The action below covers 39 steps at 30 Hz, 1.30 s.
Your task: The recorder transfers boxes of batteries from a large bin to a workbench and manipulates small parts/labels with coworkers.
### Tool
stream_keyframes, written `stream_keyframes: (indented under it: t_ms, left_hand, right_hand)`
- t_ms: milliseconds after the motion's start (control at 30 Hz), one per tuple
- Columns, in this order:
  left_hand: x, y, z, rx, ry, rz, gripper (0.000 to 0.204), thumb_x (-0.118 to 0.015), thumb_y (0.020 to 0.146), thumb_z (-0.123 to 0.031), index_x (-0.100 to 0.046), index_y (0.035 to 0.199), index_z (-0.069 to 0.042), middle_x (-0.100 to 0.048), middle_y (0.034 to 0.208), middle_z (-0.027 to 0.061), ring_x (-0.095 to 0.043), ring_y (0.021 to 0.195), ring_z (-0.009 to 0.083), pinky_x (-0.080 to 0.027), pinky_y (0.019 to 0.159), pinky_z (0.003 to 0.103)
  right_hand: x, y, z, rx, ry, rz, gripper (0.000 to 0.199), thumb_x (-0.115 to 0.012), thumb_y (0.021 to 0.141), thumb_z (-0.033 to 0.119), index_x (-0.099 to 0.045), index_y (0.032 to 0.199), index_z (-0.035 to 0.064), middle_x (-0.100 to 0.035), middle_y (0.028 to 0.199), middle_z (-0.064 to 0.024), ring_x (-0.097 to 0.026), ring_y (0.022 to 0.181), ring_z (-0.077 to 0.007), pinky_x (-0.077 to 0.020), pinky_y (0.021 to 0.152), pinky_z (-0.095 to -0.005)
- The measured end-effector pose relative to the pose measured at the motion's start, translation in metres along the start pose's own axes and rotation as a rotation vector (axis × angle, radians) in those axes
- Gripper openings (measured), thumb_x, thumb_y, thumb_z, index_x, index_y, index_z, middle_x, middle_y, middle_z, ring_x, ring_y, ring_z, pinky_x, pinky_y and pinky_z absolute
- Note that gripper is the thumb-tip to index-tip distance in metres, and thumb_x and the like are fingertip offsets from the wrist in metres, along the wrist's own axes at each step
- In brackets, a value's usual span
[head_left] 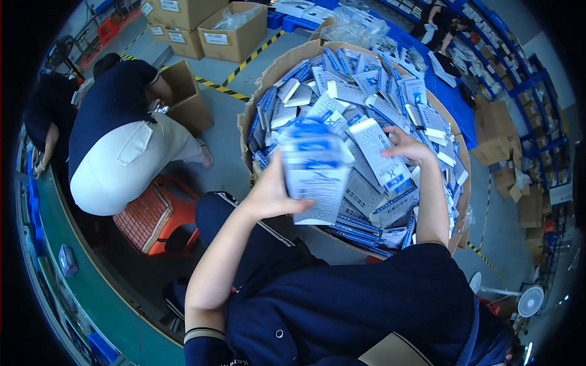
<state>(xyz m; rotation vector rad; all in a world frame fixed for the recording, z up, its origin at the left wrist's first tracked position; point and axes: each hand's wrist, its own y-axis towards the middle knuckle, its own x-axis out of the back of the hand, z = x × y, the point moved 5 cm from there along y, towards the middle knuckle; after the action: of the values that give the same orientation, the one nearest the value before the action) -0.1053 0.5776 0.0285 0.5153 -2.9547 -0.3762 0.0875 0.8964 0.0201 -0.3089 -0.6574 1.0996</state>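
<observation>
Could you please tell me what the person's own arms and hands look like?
The left hand and right hand are bare, without gloves, and no cables show on either arm. The left sleeve is short and navy, with pale beige and dark bands at its cuff. The right sleeve is navy too.

Right in front of me, a person in a dark shirt works over a big round-sided cardboard bin (246,131) heaped with blue-and-white packets (366,97). Their left hand (274,194) grips a motion-blurred stack (317,183), thumb in front. The right hand (405,146) touches the edge of a single packet (372,146); whether it grips is unclear. To the left, a co-worker (113,116) in pale trousers bends toward an open carton (192,113), beyond a green bench (116,311).
</observation>
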Motion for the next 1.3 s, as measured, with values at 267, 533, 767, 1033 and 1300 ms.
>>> stream_keyframes:
  t_ms: [267, 533, 767, 1033, 1300]
  left_hand:
    - [0.141, -0.334, -0.169, 0.465, 0.445, -1.183, 0.078, -0.080, 0.070, -0.034, -0.046, 0.129, 0.005, -0.058, 0.114, 0.0142, -0.058, 0.106, 0.0245, -0.045, 0.094, 0.037]
    - [-0.004, -0.532, -0.300, 2.220, 1.097, -1.794, 0.117, -0.081, 0.057, -0.048, -0.023, 0.150, -0.007, -0.054, 0.125, 0.0257, -0.058, 0.112, 0.0424, -0.048, 0.094, 0.048]
    - [-0.100, -0.647, -0.288, 2.760, 1.086, -1.622, 0.112, -0.079, 0.060, -0.053, -0.027, 0.150, -0.013, -0.052, 0.121, 0.0194, -0.058, 0.105, 0.0386, -0.046, 0.092, 0.050]
    - [0.037, -0.546, -0.183, 1.935, 1.771, -1.103, 0.092, -0.074, 0.078, -0.051, -0.033, 0.148, -0.008, -0.033, 0.150, 0.0245, -0.032, 0.138, 0.0454, -0.029, 0.110, 0.057]
    - [0.038, -0.249, -0.091, 0.428, 0.754, -0.409, 0.075, -0.077, 0.078, -0.021, -0.042, 0.140, 0.000, -0.039, 0.145, 0.0225, -0.035, 0.137, 0.0398, -0.030, 0.113, 0.046]
  right_hand:
    - [-0.063, 0.009, 0.004, 0.105, -0.357, 0.005, 0.097, -0.093, 0.056, 0.028, -0.046, 0.133, -0.0049, -0.055, 0.127, -0.0168, -0.051, 0.119, -0.0270, -0.0383, 0.103, -0.0347]
    - [-0.003, 0.081, -0.059, 0.218, -0.515, 0.314, 0.081, -0.078, 0.057, -0.005, -0.045, 0.131, -0.0019, -0.065, 0.110, -0.0146, -0.064, 0.097, -0.0246, -0.0539, 0.083, -0.0333]
    - [-0.087, 0.083, 0.022, 0.075, -1.037, 0.535, 0.080, -0.077, 0.078, 0.035, -0.043, 0.141, -0.0004, -0.063, 0.121, -0.0202, -0.063, 0.104, -0.0300, -0.0437, 0.101, -0.0464]
    - [-0.108, -0.007, 0.016, -0.031, -0.622, 0.340, 0.095, -0.090, 0.054, 0.008, -0.044, 0.136, -0.0029, -0.062, 0.123, -0.0159, -0.061, 0.112, -0.0248, -0.0489, 0.096, -0.0348]
    - [-0.098, -0.004, 0.060, 0.335, -0.527, 0.170, 0.073, -0.088, 0.059, 0.015, -0.056, 0.123, -0.0001, -0.062, 0.113, -0.0082, -0.057, 0.104, -0.0185, -0.0446, 0.095, -0.0316]
